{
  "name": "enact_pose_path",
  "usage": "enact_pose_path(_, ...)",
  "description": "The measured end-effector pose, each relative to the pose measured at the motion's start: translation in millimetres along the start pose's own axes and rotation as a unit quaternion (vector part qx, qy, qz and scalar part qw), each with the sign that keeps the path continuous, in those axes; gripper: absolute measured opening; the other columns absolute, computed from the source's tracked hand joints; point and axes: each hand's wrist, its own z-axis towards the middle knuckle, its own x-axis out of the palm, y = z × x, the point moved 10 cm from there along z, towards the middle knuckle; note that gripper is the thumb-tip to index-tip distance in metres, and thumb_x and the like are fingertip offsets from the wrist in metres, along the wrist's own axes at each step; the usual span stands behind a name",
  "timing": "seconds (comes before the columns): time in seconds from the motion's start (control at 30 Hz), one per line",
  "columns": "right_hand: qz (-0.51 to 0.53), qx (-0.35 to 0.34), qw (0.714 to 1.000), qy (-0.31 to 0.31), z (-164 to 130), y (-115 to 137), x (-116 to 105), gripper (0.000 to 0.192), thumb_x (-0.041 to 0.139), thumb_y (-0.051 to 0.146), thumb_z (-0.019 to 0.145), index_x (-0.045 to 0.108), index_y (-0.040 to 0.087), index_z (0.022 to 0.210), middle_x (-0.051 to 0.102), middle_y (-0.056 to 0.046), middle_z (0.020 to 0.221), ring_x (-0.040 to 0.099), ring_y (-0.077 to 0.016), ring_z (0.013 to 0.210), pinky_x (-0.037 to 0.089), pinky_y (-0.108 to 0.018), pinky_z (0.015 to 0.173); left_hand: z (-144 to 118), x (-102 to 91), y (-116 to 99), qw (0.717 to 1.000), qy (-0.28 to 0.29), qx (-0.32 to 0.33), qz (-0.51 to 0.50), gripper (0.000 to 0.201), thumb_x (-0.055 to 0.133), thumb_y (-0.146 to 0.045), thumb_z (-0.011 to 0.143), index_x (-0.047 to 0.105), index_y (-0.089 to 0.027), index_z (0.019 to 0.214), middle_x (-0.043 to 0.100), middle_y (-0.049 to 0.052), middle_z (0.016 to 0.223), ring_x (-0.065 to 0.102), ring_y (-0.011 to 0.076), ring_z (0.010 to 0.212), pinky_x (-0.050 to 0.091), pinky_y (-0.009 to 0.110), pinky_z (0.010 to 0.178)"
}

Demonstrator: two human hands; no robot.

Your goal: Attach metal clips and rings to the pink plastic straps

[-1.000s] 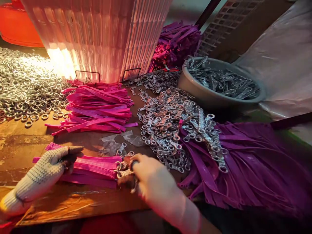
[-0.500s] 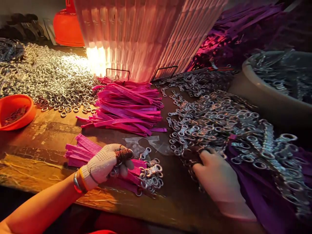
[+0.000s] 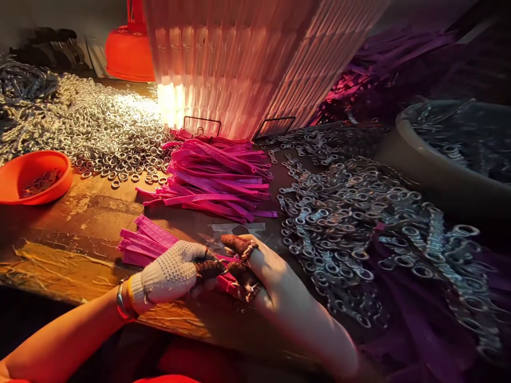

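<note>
**Two gloved hands meet on one bundle of pink straps**

The left hand (image 3: 175,274), in a white dotted glove with dark fingertips, is closed on the near bundle (image 3: 147,239) of pink straps; the bundle lies flat at the front of the wooden bench (image 3: 59,255), its far end fanned out to the left, its near end hidden under the two hands. The right hand (image 3: 271,276), in a pale glove with dark caps on the fingertips, touches the same end of the bundle, thumb raised and fingers curled; whether it truly grips the straps cannot be told, since the fingers hide the contact.

There are two lots of pink straps on the bench: the held bundle, and a larger pile (image 3: 219,181) just behind it, apart from the hands. Metal parts lie in three places: a heap of rings (image 3: 88,133) at the left rear, a spread of swivel links (image 3: 343,213) right of the hands, and one grey basin (image 3: 431,170) filled with more at the far right. One orange bowl (image 3: 35,175) sits at the left edge with a few dark pieces inside; one orange vessel (image 3: 128,50) stands behind; purple straps (image 3: 423,319) lie under the links at the right; one ribbed lit shade (image 3: 239,58) rises at the middle back. The straps and rings are too many to count singly.
</note>
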Motion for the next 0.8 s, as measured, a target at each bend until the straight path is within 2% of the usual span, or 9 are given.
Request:
enact_pose_path(0.17,0.061,-0.008,0.998,0.027,9,10,1,0.047,0.045,0.006,0.084,0.053,0.020,0.129,0.063,-0.010,0.120,0.059,-0.0205,0.111,0.048,-0.034,0.096,-8,-1.0,-3,0.999,0.025,0.021,-0.038,0.046,0.055,-0.056,0.087,0.055,-0.015,0.065,0.050,-0.002,0.052,0.041,0.0078,0.042,0.030,0.020,0.041)
enact_pose_path(0.27,0.095,-0.024,0.992,0.073,12,15,18,0.042,0.048,0.010,0.087,0.055,0.020,0.127,0.063,-0.010,0.120,0.059,-0.0200,0.110,0.047,-0.033,0.095,-7,-0.7,2,0.996,0.037,0.027,-0.073,0.046,0.055,-0.056,0.087,0.053,-0.016,0.064,0.049,-0.002,0.051,0.040,0.0075,0.041,0.028,0.020,0.040)
enact_pose_path(0.33,0.103,-0.018,0.992,0.070,13,14,27,0.035,0.048,0.009,0.087,0.059,0.020,0.118,0.065,-0.008,0.113,0.060,-0.0186,0.103,0.047,-0.031,0.091,-4,-4.2,9,0.996,0.022,0.027,-0.080,0.048,0.051,-0.057,0.088,0.051,-0.017,0.062,0.048,-0.002,0.049,0.039,0.0078,0.039,0.027,0.021,0.039)
enact_pose_path(0.43,0.020,0.013,1.000,0.013,15,6,29,0.031,0.047,0.005,0.080,0.064,0.018,0.102,0.067,-0.007,0.096,0.060,-0.0190,0.089,0.046,-0.030,0.080,-2,-17.0,17,0.997,-0.032,0.036,-0.058,0.049,0.047,-0.058,0.091,0.050,-0.017,0.063,0.046,-0.003,0.048,0.040,0.0089,0.040,0.026,0.021,0.040)
enact_pose_path(0.47,-0.026,0.018,0.999,0.012,15,4,31,0.028,0.048,0.005,0.077,0.064,0.017,0.096,0.067,-0.007,0.090,0.060,-0.0194,0.084,0.045,-0.030,0.075,-2,-21.7,16,0.997,-0.050,0.052,-0.038,0.046,0.048,-0.056,0.091,0.053,-0.017,0.067,0.049,-0.002,0.051,0.042,0.0094,0.044,0.028,0.021,0.042)
enact_pose_path(0.57,-0.150,0.012,0.987,0.059,17,5,38,0.015,0.051,0.007,0.070,0.061,0.018,0.074,0.064,-0.006,0.076,0.054,-0.0182,0.068,0.037,-0.029,0.062,-9,-32.3,-2,0.983,-0.094,0.144,0.063,0.032,0.057,-0.046,0.089,0.058,-0.016,0.077,0.058,0.000,0.067,0.046,0.0105,0.059,0.034,0.021,0.053)
enact_pose_path(0.63,-0.189,0.001,0.979,0.073,20,11,40,0.011,0.053,0.010,0.070,0.056,0.019,0.065,0.060,-0.004,0.068,0.049,-0.0161,0.060,0.032,-0.028,0.057,-13,-33.8,-8,0.976,-0.099,0.172,0.093,0.031,0.057,-0.042,0.090,0.057,-0.016,0.074,0.058,0.000,0.070,0.045,0.0106,0.062,0.034,0.022,0.056)
enact_pose_path(0.73,-0.219,-0.008,0.975,0.024,24,24,37,0.012,0.054,0.017,0.075,0.055,0.020,0.063,0.058,-0.003,0.065,0.047,-0.0156,0.059,0.029,-0.029,0.056,-8,-31.3,7,0.991,-0.062,0.111,-0.041,0.036,0.048,-0.048,0.094,0.052,-0.017,0.074,0.052,-0.002,0.060,0.044,0.0097,0.052,0.032,0.021,0.047)
enact_pose_path(0.8,-0.226,-0.008,0.974,-0.030,27,32,35,0.014,0.052,0.021,0.080,0.058,0.019,0.068,0.061,-0.005,0.069,0.050,-0.0168,0.062,0.030,-0.029,0.059,-5,-32.8,20,0.981,-0.066,0.071,-0.170,0.038,0.047,-0.053,0.093,0.049,-0.019,0.077,0.047,-0.004,0.053,0.041,0.0086,0.043,0.028,0.020,0.040)
